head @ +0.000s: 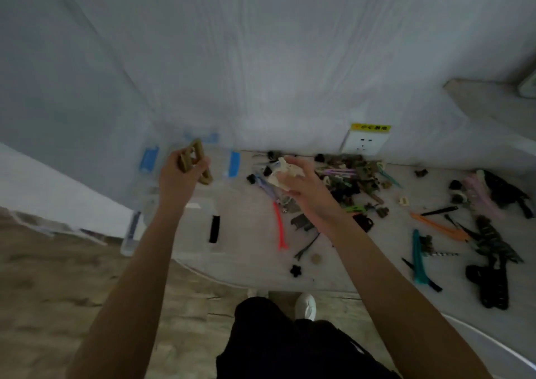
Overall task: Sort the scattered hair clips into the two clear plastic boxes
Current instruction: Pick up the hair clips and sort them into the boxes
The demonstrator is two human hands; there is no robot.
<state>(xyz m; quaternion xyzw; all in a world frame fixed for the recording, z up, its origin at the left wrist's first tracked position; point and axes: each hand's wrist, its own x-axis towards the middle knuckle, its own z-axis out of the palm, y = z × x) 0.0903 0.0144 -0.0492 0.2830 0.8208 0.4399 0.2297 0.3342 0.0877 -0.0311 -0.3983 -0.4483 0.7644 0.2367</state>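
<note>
Inside, near box (pixel 185 228) holds black clip (pixel 214 229).

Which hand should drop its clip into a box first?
Left, probably. The left hand holds the tan clip right over the clear boxes, so it looks ready to release. The right hand holds a cream clip above the pile, further from them.

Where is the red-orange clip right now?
In the head view, the red-orange clip lies on the table, below the right hand and left of the dark clip pile.
</note>
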